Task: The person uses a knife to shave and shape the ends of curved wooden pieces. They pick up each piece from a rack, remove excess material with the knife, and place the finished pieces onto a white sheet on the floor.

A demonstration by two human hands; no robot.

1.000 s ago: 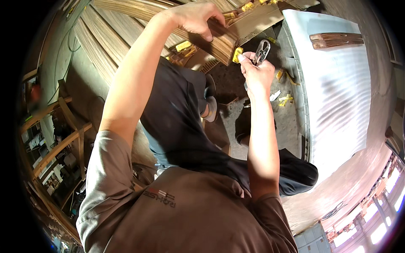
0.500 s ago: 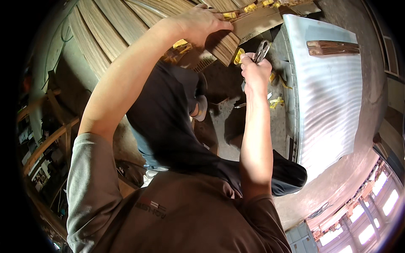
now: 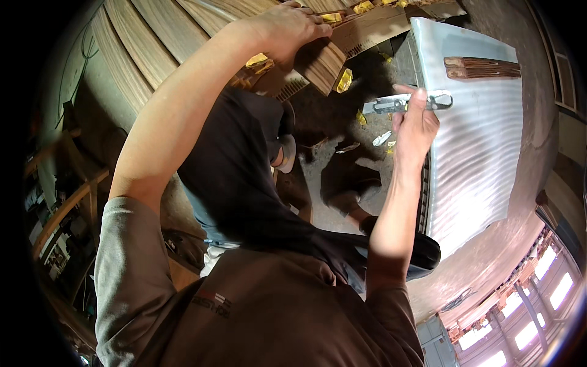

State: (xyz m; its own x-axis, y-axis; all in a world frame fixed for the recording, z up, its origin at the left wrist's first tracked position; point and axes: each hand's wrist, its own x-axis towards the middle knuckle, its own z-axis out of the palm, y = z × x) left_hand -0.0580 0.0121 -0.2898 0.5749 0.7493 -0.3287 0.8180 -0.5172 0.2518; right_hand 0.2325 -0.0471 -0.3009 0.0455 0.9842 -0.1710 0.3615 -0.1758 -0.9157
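Note:
My left hand (image 3: 286, 33) lies over a brown wood-grained plank (image 3: 321, 64), its fingers bent around the far side. A crumpled piece of yellow tape or wrapping (image 3: 345, 81) hangs at the plank's near end. To the right of that end, apart from it, my right hand (image 3: 416, 129) grips a silver utility knife (image 3: 386, 104) between thumb and fingers. The blade end points left, toward the plank. More wood-grained planks (image 3: 147, 43) lie side by side at the upper left, partly behind my left arm.
A pale sheet-covered surface (image 3: 477, 134) stands on the right, with dark brown wooden strips (image 3: 482, 68) on it. Cardboard (image 3: 373, 33) with yellow scraps lies under the plank ends. White and yellow scraps (image 3: 381, 138) litter the floor. A wooden frame (image 3: 70, 208) stands at left.
My right hand has moved right and slightly down, away from the plank's end, and the knife has turned from upright to nearly level. My left hand stays on the plank.

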